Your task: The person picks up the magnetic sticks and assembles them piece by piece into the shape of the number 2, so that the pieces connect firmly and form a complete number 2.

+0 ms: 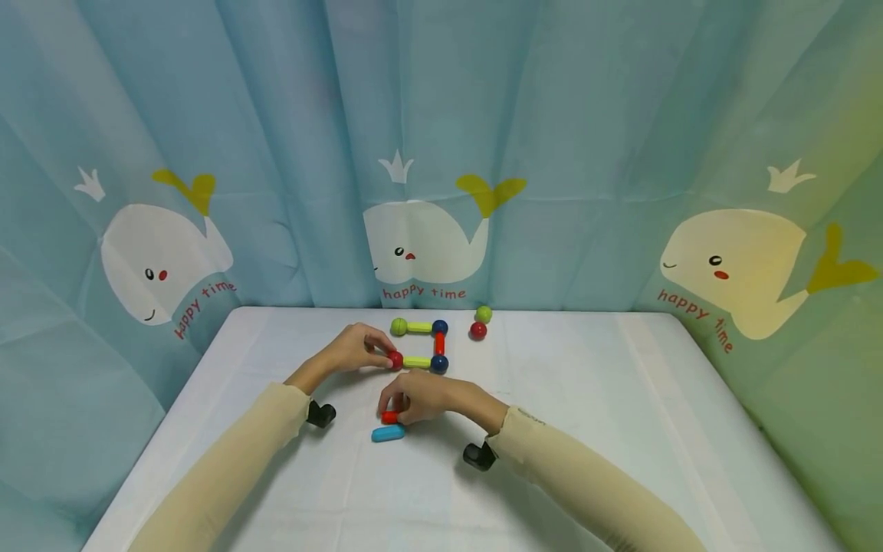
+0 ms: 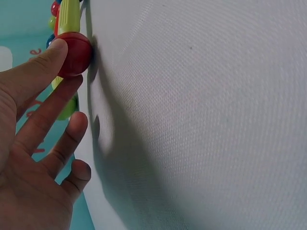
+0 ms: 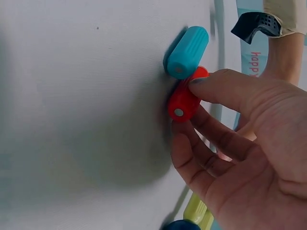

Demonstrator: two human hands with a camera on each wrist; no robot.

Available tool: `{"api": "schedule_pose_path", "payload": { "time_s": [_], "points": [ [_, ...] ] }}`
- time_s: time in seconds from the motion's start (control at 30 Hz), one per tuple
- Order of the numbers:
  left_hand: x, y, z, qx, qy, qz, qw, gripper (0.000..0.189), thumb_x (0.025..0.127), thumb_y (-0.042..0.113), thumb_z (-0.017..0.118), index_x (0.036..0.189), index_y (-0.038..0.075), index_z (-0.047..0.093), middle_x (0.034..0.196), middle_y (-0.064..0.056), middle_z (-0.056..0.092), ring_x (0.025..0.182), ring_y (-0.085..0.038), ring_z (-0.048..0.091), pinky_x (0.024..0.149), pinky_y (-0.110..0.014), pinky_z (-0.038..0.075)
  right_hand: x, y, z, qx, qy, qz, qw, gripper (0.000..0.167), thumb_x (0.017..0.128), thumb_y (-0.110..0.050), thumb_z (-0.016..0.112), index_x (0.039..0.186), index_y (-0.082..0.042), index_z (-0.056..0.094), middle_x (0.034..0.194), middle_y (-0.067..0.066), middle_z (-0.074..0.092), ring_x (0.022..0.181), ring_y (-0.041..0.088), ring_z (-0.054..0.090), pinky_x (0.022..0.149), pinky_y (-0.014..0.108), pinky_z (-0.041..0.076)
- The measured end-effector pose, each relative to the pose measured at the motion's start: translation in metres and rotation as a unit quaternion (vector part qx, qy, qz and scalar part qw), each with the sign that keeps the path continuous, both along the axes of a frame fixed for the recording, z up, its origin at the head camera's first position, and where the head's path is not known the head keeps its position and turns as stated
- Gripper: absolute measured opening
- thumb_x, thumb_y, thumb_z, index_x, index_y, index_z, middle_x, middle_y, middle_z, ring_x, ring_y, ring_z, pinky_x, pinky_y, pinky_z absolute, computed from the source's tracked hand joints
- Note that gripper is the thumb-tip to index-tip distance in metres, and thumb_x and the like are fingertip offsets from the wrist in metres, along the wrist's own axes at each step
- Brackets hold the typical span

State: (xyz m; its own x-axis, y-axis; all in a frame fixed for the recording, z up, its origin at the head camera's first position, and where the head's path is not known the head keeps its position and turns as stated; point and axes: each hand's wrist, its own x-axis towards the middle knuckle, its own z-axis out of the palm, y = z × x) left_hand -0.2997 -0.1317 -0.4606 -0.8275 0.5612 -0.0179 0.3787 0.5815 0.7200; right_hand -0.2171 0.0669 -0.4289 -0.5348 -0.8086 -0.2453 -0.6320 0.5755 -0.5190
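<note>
My left hand [image 1: 355,349] pinches a red ball [image 2: 76,54] between thumb and a fingertip, its other fingers spread. That ball sits at the end of a yellow-green rod [image 1: 417,362], at the near left corner of a three-sided frame. Dark blue balls [image 1: 439,363] form the right corners, joined by a red rod [image 1: 440,344]. A green ball [image 1: 398,326] ends the far yellow-green rod [image 1: 418,327]. Nearer me, my right hand [image 1: 421,395] holds a short red magnetic rod [image 3: 184,98] between thumb and fingers. Right beside it lies a blue rod [image 1: 388,434].
Behind and right of the frame, a loose red ball [image 1: 478,331] and a green ball [image 1: 484,314] lie close together on the white table [image 1: 607,399]. A blue curtain [image 1: 579,153] with whale prints hangs along the table's far edge.
</note>
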Motion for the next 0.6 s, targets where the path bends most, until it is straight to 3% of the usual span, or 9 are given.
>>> {"api": "schedule_pose_path", "payload": {
  "time_s": [0.2, 0.33, 0.6],
  "points": [
    [0.001, 0.000, 0.001, -0.002, -0.001, -0.003, 1.0000, 0.019, 0.077, 0.026, 0.078, 0.095, 0.024, 0.073, 0.098, 0.005, 0.071, 0.076, -0.014, 0.062, 0.065, -0.029, 0.050, 0.003, 0.010, -0.003, -0.032, -0.009, -0.016, 0.9993, 0.023, 0.085, -0.010, 0.068, 0.107, -0.019, 0.067, 0.093, -0.001, 0.068, 0.076, 0.005, 0.059, 0.071, 0.015, 0.048],
    [0.002, 0.000, 0.002, -0.009, 0.000, -0.003, 1.0000, 0.020, 0.078, 0.026, 0.077, 0.097, 0.024, 0.073, 0.100, 0.006, 0.070, 0.079, -0.014, 0.061, 0.069, -0.028, 0.049, 0.003, 0.021, -0.007, -0.064, -0.014, -0.051, 0.9965, 0.024, 0.085, -0.011, 0.068, 0.106, -0.021, 0.067, 0.091, -0.003, 0.067, 0.077, 0.006, 0.059, 0.072, 0.016, 0.048],
    [0.004, 0.000, 0.004, -0.013, 0.004, 0.000, 0.9999, 0.020, 0.078, 0.026, 0.077, 0.098, 0.023, 0.073, 0.101, 0.005, 0.070, 0.081, -0.013, 0.060, 0.074, -0.029, 0.049, 0.005, 0.043, -0.014, -0.151, -0.041, -0.152, 0.9759, 0.027, 0.084, -0.010, 0.069, 0.110, -0.018, 0.066, 0.092, -0.001, 0.068, 0.079, 0.012, 0.063, 0.072, 0.021, 0.051]
  ]
}}
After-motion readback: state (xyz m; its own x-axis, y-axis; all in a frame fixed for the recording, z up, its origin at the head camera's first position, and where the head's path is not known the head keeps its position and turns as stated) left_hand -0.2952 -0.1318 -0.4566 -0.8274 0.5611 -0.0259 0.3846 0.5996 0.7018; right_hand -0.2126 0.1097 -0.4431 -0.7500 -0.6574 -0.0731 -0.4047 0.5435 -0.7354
